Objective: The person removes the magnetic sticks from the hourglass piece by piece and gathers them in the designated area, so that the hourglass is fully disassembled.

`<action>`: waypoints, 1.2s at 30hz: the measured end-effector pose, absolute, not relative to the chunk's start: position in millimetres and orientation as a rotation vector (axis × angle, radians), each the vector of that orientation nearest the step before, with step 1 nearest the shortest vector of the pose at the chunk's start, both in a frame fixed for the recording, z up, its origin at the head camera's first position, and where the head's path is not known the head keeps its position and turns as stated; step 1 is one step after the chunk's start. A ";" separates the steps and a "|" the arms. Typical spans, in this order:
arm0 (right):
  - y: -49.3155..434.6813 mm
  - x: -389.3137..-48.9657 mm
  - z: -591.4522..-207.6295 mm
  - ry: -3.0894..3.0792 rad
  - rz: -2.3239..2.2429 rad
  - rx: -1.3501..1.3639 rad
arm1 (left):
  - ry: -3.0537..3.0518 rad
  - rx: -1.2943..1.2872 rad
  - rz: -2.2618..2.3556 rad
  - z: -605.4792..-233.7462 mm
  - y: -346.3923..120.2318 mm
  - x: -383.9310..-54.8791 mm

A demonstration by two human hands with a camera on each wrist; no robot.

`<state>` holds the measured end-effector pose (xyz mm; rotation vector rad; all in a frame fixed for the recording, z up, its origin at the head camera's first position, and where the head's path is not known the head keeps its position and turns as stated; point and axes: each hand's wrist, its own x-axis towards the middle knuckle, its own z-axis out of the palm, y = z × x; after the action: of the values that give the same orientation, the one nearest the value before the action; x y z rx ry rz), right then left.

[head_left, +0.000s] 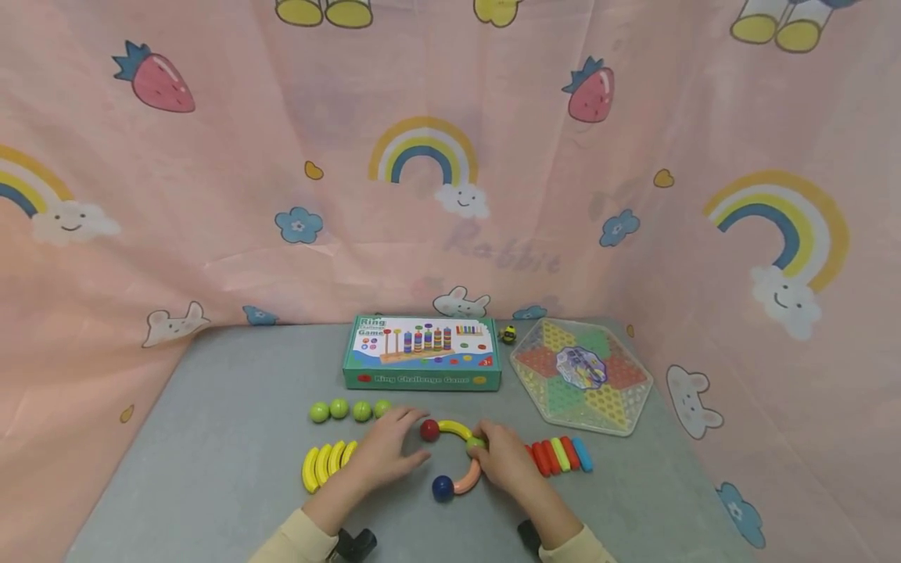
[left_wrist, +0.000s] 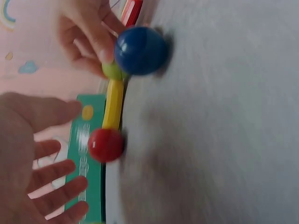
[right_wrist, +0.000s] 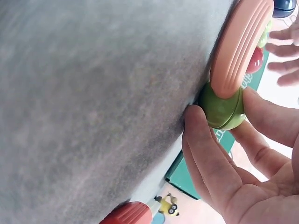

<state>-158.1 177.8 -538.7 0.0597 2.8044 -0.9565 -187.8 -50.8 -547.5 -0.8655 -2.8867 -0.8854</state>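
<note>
A curved chain lies on the table: a red ball (head_left: 429,430), a yellow curved stick (head_left: 454,428), a green ball (right_wrist: 224,109), a peach curved stick (right_wrist: 240,46) and a blue ball (head_left: 443,489). With thumb and fingertips, my right hand (head_left: 503,455) pinches the green ball in the middle of this chain. The peach stick meets that ball in the right wrist view. To the left of the red ball is my left hand (head_left: 387,452), fingers spread and holding nothing. Its palm and straight fingers (left_wrist: 60,193) show in the left wrist view.
Yellow curved sticks (head_left: 322,466) lie beside the left wrist, with several green balls (head_left: 339,408) behind them. Red, green and blue sticks (head_left: 563,455) line up at right. Farther back are a green game box (head_left: 422,379), a small yellow-black toy (head_left: 508,335) and a hexagonal board (head_left: 619,414).
</note>
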 end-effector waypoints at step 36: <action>178.8 -162.4 -538.8 2.767 -0.933 0.076 | -2.862 -0.827 -0.712 -561.7 -17.6 -207.1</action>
<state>-162.4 178.8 -538.8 0.0759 2.7673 -0.9325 -207.1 -17.6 -561.7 -0.8272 -2.8616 -0.7118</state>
